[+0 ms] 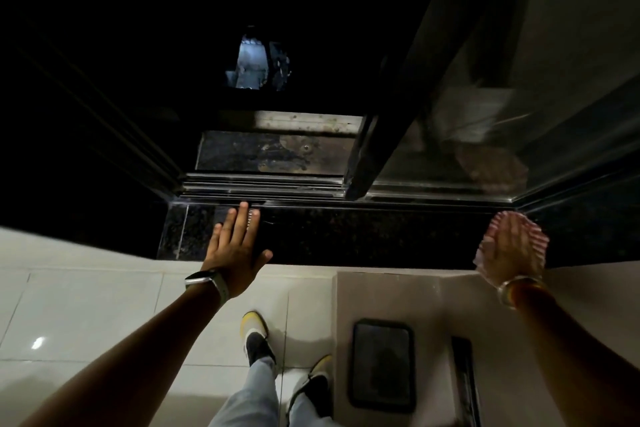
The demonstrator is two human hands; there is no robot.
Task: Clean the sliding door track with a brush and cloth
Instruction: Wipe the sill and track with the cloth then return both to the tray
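The sliding door track (263, 185) runs as several dark metal rails across the threshold, past a black stone sill (346, 236). My left hand (235, 246) lies flat on the sill's left part with fingers spread. Pale bristles of a brush (250, 219) show between two of its fingers; the rest of the brush is hidden under the hand. My right hand (512, 253) presses down on a pink and white striped cloth (535, 236) at the sill's right end. The cloth bunches out around the fingers.
The dark sliding door frame (363, 159) stands on the track right of centre, with glass (485, 135) beyond it. A dirty ledge (273, 152) lies outside in the dark. Below are white floor tiles (86, 315), my two feet (256, 340), and a beige surface holding a phone (382, 367).
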